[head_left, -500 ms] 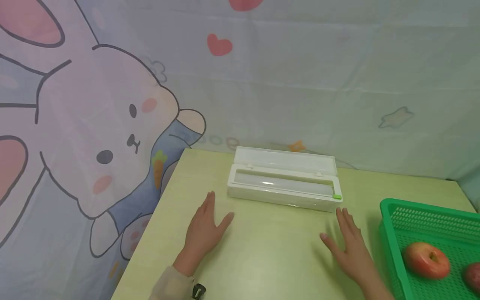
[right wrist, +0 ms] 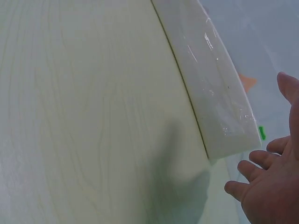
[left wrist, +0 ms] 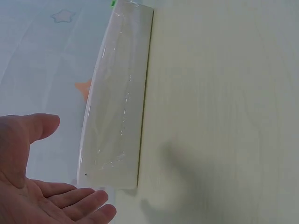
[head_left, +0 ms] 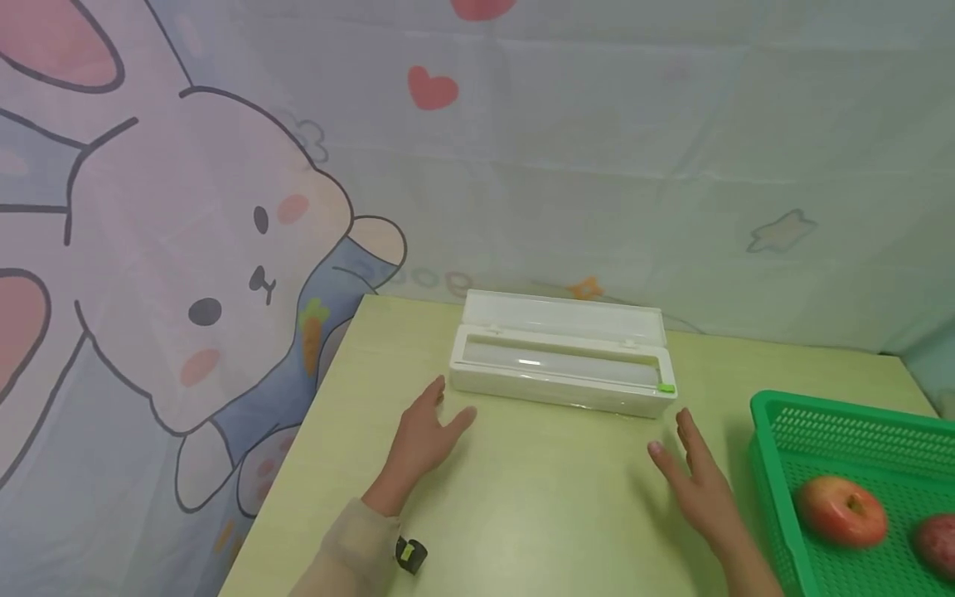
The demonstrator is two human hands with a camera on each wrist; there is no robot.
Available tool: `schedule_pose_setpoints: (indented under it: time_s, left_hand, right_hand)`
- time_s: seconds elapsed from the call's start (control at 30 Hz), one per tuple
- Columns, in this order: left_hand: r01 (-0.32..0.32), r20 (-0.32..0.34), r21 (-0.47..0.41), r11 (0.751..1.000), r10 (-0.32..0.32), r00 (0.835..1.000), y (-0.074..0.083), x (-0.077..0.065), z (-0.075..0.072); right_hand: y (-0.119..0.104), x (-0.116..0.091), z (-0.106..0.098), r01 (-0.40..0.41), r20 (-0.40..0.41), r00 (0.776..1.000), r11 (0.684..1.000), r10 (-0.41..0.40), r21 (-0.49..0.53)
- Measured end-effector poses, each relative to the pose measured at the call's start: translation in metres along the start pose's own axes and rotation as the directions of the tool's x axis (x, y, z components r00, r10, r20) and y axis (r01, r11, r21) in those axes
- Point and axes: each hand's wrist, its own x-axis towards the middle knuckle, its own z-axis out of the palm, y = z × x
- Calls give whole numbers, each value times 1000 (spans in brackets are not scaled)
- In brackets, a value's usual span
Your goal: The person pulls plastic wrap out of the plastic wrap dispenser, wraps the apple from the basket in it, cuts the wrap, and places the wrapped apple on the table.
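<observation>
A long white cling film dispenser lies at the back of the table, its lid raised. A film roll shows inside, and a small green slider sits at the right end of the front edge. My left hand hovers just in front of the dispenser's left end, thumb apart from the fingers, holding nothing. Near the right front corner is my right hand, also holding nothing, its thumb spread. In the left wrist view, the fingertips are close by the dispenser's end.
A green plastic basket stands on the right side of the table, near my right forearm. It holds a red apple and a darker red fruit. Behind the table hangs a cloth printed with a rabbit.
My left hand has moved a little to the right, closer to the dispenser. The right hand has turned slightly, its thumb shifting right and upward. The dispenser stays in place.
</observation>
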Motion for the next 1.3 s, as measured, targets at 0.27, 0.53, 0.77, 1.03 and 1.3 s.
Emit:
schedule_pose_setpoints:
  time_s: [0.27, 0.53, 0.77, 1.03, 1.3]
  left_hand:
    - [41, 32, -107, 993, -38, 999, -8, 19, 9]
    - [93, 43, -178, 980, -86, 995, -13, 31, 16]
    - [121, 35, -263, 957, -116, 993, -16, 34, 22]
    - [160, 44, -341, 926, -155, 987, -15, 37, 27]
    - [200, 55, -408, 891, -195, 979, -15, 42, 32]
  right_hand:
    - [0, 4, -4, -54, 18, 998, 997, 53, 60]
    - [6, 14, -6, -54, -31, 998, 998, 55, 39]
    - [8, 19, -6, -56, -66, 996, 989, 66, 138]
    - [12, 23, -3, -54, -84, 993, 966, 77, 252]
    - [13, 29, -2, -64, -86, 992, 946, 96, 319]
